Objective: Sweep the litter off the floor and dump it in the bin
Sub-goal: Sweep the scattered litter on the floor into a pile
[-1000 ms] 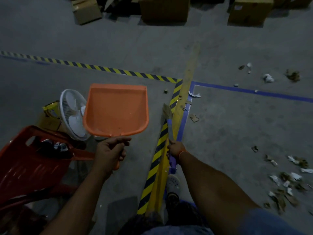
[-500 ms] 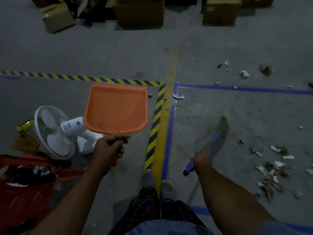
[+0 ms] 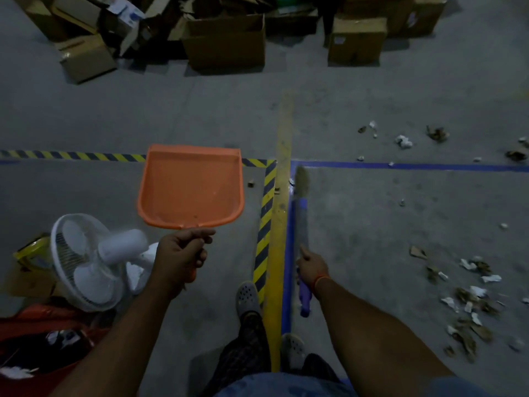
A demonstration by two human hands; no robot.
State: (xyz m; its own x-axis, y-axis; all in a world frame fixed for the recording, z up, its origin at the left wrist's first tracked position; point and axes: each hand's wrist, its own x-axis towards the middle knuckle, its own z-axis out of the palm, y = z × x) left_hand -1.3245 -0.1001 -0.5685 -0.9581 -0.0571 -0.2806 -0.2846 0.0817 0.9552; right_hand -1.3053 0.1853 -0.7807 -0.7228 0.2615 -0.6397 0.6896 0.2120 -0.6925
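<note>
A dim grey concrete floor (image 3: 372, 224) fills the view, marked with tape: a yellow line (image 3: 282, 213) runs away from the person, a black-and-yellow hazard stripe (image 3: 264, 224) lies just left of it and turns left at a corner, and a blue line (image 3: 400, 166) boxes off the area to the right. Along the far edge stands a jumble of cardboard boxes (image 3: 226, 41), some open and torn.

The left hand (image 3: 180, 256) grips the handle of an orange dustpan (image 3: 190, 186), fingers curled round it, the pan held above the floor with its open lip pointing away. The right hand (image 3: 312, 267) has its grip clamped on the purple handle of a broom (image 3: 302, 213), whose bristles reach forward to the blue corner, right beside the yellow line.

The litter (image 3: 469, 305) (torn paper scraps and brown bits) lies mostly in a loose pile on the floor at the lower right, well apart from the broom head. More scraps (image 3: 403, 141) are scattered beyond the blue line at the upper right, and a small brown piece (image 3: 251, 184) sits between the dustpan and the hazard stripe.

To the lower left, a white fan (image 3: 86, 262) lies on its side beside a yellow object (image 3: 25, 253), and a red bin (image 3: 43, 339) with dark contents and some white paper sits at the frame's corner. Two feet in grey clogs (image 3: 247, 296) stand astride the yellow line.
</note>
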